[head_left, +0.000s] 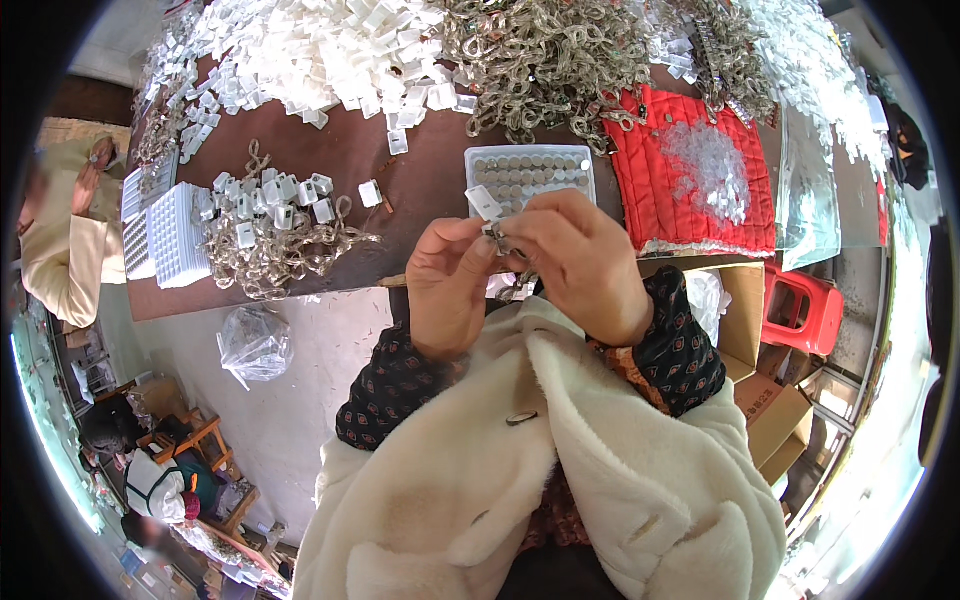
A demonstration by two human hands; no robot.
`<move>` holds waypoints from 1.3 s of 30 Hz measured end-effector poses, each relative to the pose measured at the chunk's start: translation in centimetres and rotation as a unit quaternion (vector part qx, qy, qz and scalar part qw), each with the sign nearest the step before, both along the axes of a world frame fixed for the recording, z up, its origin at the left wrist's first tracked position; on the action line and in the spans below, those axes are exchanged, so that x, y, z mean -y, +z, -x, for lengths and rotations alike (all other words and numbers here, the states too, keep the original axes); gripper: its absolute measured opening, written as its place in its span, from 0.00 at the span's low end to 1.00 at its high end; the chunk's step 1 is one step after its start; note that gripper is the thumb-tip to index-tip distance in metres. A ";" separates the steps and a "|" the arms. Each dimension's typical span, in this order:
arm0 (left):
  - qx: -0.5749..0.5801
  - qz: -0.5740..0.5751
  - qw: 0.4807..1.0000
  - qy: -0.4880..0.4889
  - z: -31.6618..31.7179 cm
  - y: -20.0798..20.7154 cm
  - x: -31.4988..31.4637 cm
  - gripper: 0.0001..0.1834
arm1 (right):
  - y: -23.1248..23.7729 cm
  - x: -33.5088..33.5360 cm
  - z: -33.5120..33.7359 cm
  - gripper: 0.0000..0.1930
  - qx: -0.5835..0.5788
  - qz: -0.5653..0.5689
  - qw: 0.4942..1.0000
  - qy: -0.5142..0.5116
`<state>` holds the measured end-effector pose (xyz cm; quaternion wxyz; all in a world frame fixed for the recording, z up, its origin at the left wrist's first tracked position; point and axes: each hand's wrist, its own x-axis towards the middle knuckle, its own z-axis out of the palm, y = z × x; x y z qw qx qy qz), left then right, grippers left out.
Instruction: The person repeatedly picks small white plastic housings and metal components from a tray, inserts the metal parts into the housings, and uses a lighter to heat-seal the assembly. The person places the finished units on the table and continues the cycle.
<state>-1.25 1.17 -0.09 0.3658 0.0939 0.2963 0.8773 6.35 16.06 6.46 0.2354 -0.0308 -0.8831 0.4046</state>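
Observation:
Both hands meet at the table's near edge, over the front of a translucent tray (530, 151) of round silver discs like button cells. My left hand (450, 285) is closed, its thumb and fingers pinching the lower end of a small white plastic case (484, 202). My right hand (590, 265) is closed at the same spot, fingertips on a small dark and metallic part beside the case. Exactly what lies between the right fingertips is hidden. A second white case (370, 193) rests on the table left of the tray.
Left lie bundled clear wire coils with white cases (285, 235) and stacked white trays (178, 240). Heaps of white cases (330, 50) and wire coils (550, 60) cover the back. Right is a red quilted cloth (640, 180) bearing clear pieces (708, 165). A red stool (803, 310) stands below; another person (75, 220) sits far left.

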 end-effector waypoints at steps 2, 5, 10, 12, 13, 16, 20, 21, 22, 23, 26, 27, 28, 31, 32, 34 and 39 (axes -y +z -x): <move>-0.021 0.016 1.000 0.017 -0.1 0.2 0.0 0.09 | 0.2 0.8 0.1 0.11 0.007 -0.012 1.000 0.006; 0.014 -0.004 1.000 0.003 0.0 0.3 0.2 0.08 | 0.3 1.0 0.1 0.12 0.011 0.016 1.000 0.001; 0.047 -0.010 0.998 -0.029 0.1 0.4 0.6 0.08 | -0.4 0.9 0.9 0.13 -0.079 -0.045 0.996 -0.001; 0.050 -0.017 0.998 -0.038 0.1 0.2 0.7 0.08 | -0.7 0.8 1.1 0.14 -0.097 -0.049 0.994 0.015; 0.049 -0.016 0.998 -0.039 0.1 0.2 0.8 0.08 | -0.8 0.8 1.2 0.14 -0.097 -0.043 0.994 0.022; 0.051 0.002 0.998 -0.032 0.2 -0.2 1.0 0.08 | -1.3 0.7 0.9 0.14 -0.080 -0.021 0.996 0.030; 0.077 0.025 0.997 0.013 0.5 -0.4 2.0 0.07 | -2.4 -0.5 0.3 0.12 -0.025 0.003 0.996 -0.086; 0.061 0.035 0.997 0.021 0.7 -0.5 2.2 0.07 | -2.8 -0.9 0.3 0.12 -0.010 0.016 0.994 -0.108; 0.060 0.037 0.997 0.020 0.8 -0.6 2.4 0.07 | -3.3 -1.1 0.4 0.12 -0.011 -0.012 0.995 -0.101; 0.062 0.034 0.997 0.022 0.9 -0.7 2.5 0.07 | -3.8 -1.2 0.4 0.12 -0.012 -0.041 0.995 -0.095; 0.065 0.035 0.997 0.018 0.9 -0.9 2.5 0.08 | -5.3 -1.0 0.7 0.14 -0.022 -0.093 0.992 -0.086; 0.065 0.036 0.997 0.017 0.9 -1.0 2.5 0.08 | -5.6 -0.9 0.8 0.14 -0.020 -0.114 0.990 -0.082; 0.062 0.037 0.997 0.018 0.9 -1.0 2.4 0.08 | -5.9 -0.9 0.9 0.14 -0.009 -0.134 0.988 -0.077; 0.053 0.043 0.998 0.018 0.9 -0.8 2.3 0.07 | -6.0 -1.0 1.2 0.14 -0.002 -0.172 0.983 -0.061; 0.049 0.054 0.997 0.014 0.8 -0.7 2.3 0.07 | -5.9 -1.0 1.2 0.14 -0.006 -0.171 0.983 -0.063; 0.047 0.060 0.997 0.005 0.8 -0.5 2.2 0.06 | -5.3 -1.0 1.4 0.12 -0.017 -0.169 0.983 -0.067; 0.068 -0.001 0.997 -0.020 0.7 -0.3 1.4 0.08 | -2.8 0.3 0.7 0.11 -0.029 0.001 0.999 -0.043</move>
